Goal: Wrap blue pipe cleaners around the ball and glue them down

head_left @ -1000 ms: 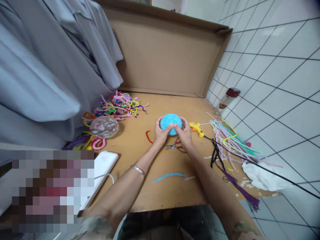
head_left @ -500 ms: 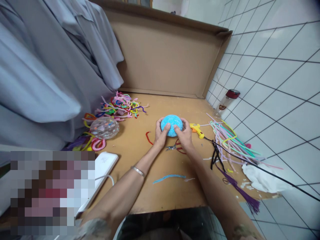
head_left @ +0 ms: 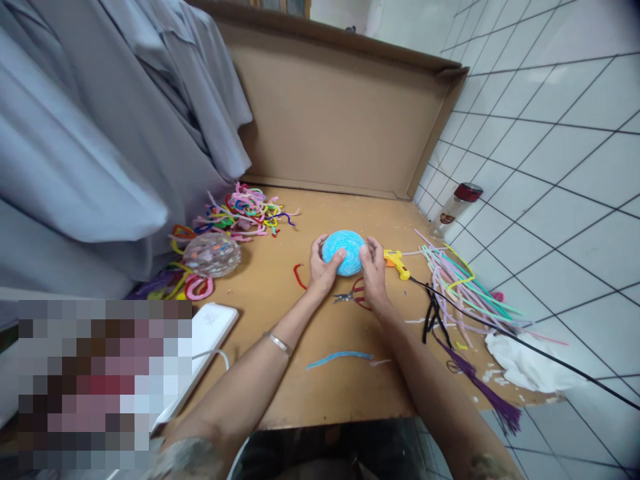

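A round bright-blue coiled piece (head_left: 345,252) is held up over the middle of the wooden table (head_left: 280,393). My left hand (head_left: 324,267) grips its left side, thumb on the front face. On the right edge rests my right hand (head_left: 373,268), its fingers closed against the rim and its thumb at the side. Just below the hands lie red-handled scissors (head_left: 350,297), partly hidden by my right wrist. A yellow glue gun (head_left: 397,264) is right of my right hand. One blue strip (head_left: 340,357) lies nearer the front edge.
Mixed pipe cleaners (head_left: 250,210) and a clear ball (head_left: 213,254) sit at the left. Pastel stems (head_left: 460,287), a bottle (head_left: 456,210), white tissue (head_left: 525,360) and a purple tassel (head_left: 490,393) are at the right. A white device (head_left: 210,333) lies front left.
My right thumb has moved off the front of the blue piece to its right edge. My left hand keeps its hold. The view has shifted slightly.
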